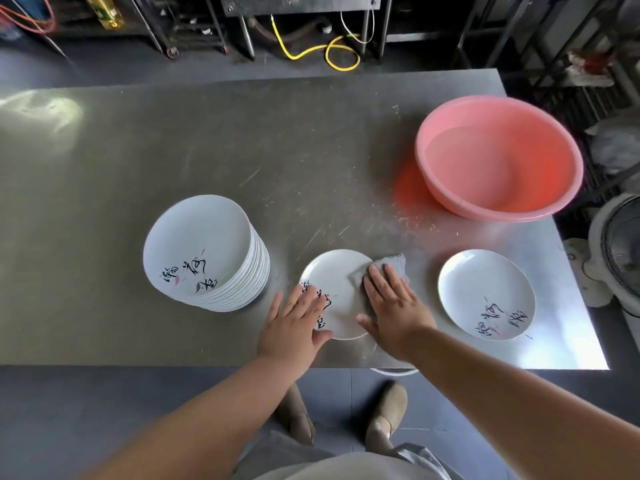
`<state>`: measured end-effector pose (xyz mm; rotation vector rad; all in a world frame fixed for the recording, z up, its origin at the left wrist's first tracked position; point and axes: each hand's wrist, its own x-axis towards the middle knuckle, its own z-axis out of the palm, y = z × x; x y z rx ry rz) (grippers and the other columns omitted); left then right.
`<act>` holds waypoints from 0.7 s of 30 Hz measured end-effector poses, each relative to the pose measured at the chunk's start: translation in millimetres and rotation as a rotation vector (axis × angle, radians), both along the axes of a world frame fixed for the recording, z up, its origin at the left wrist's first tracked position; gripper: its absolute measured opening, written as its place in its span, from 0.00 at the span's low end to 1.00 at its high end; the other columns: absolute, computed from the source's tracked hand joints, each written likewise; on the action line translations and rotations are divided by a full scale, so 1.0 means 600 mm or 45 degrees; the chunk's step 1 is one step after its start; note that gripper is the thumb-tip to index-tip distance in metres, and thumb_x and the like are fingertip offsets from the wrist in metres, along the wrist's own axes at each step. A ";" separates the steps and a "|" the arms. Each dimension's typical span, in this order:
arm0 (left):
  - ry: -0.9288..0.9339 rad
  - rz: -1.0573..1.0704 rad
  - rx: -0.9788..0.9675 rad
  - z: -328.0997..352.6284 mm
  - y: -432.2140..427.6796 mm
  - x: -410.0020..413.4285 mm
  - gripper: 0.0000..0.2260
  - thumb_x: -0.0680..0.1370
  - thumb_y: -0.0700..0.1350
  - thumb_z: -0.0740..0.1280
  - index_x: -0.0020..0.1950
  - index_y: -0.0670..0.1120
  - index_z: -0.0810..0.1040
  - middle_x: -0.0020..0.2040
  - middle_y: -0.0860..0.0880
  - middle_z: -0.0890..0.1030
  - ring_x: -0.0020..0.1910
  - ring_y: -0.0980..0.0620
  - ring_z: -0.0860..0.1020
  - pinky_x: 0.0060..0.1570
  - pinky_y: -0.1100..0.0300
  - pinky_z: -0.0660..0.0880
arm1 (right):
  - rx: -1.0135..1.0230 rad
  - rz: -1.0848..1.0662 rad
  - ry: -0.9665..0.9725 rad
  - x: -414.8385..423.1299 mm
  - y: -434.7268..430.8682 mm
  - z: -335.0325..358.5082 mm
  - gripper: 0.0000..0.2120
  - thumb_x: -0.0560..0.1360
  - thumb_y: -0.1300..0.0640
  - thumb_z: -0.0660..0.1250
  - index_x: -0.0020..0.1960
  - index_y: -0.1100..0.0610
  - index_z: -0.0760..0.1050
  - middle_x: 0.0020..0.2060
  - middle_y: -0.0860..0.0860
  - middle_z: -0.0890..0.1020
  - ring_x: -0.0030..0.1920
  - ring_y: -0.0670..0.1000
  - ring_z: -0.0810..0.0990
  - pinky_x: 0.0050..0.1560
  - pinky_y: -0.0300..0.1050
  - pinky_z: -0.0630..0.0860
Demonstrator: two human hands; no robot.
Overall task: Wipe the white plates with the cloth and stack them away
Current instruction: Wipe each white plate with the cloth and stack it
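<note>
The left hand (294, 317) lies flat on the near-left rim of a white plate (334, 282), its fingers (304, 296) straight and slightly spread over the black brush lettering, the thumb stretched along the plate's near edge. The right hand (394, 306) presses flat on a grey cloth (393, 263). Its fingers (381, 278) are straight and close together, with the thumb splayed left onto the plate. The cloth lies under those fingers and sticks out just beyond their tips, covering the plate's right side and spilling onto the steel table (173, 150). Left of the left fingers, near but apart, stands a tall stack of plates (201, 247). Right of the right fingers lies a single plate (485, 292) on its own. Well beyond the right fingertips sits a pink basin (498, 157); it may hold water, though the view does not settle it.
</note>
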<state>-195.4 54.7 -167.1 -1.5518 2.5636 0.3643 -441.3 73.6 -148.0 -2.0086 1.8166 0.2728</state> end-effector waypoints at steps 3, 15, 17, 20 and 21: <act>-0.064 0.085 0.031 -0.004 0.010 -0.011 0.30 0.82 0.68 0.52 0.82 0.58 0.64 0.85 0.55 0.57 0.85 0.50 0.51 0.81 0.43 0.41 | 0.042 -0.028 -0.013 0.000 -0.004 -0.010 0.43 0.81 0.31 0.52 0.86 0.52 0.41 0.83 0.46 0.34 0.82 0.52 0.31 0.82 0.54 0.49; 0.135 0.283 0.071 0.024 0.008 -0.018 0.39 0.81 0.63 0.64 0.86 0.55 0.49 0.84 0.49 0.60 0.80 0.45 0.63 0.78 0.46 0.62 | -0.051 -0.445 -0.573 -0.009 0.053 0.070 0.14 0.79 0.59 0.64 0.56 0.41 0.79 0.47 0.34 0.84 0.47 0.41 0.82 0.42 0.29 0.70; 0.320 0.611 0.153 0.036 -0.007 -0.006 0.35 0.81 0.62 0.65 0.84 0.55 0.56 0.75 0.48 0.71 0.69 0.44 0.75 0.66 0.45 0.75 | -0.036 -0.693 -0.551 -0.029 0.020 0.086 0.09 0.82 0.50 0.63 0.60 0.43 0.76 0.45 0.41 0.85 0.47 0.49 0.84 0.44 0.37 0.74; 0.474 1.038 0.580 0.054 -0.049 -0.003 0.19 0.84 0.59 0.60 0.67 0.49 0.75 0.57 0.44 0.84 0.48 0.46 0.82 0.52 0.49 0.81 | 0.322 -0.812 -0.474 -0.047 -0.027 0.082 0.20 0.84 0.38 0.56 0.61 0.52 0.76 0.52 0.54 0.83 0.51 0.57 0.83 0.51 0.47 0.75; 0.527 1.127 0.761 0.062 -0.062 -0.005 0.17 0.84 0.57 0.59 0.59 0.47 0.79 0.48 0.45 0.85 0.38 0.48 0.81 0.40 0.53 0.81 | 0.407 -0.832 -0.479 -0.047 -0.043 0.079 0.24 0.84 0.38 0.54 0.58 0.56 0.78 0.51 0.57 0.84 0.51 0.59 0.83 0.52 0.48 0.76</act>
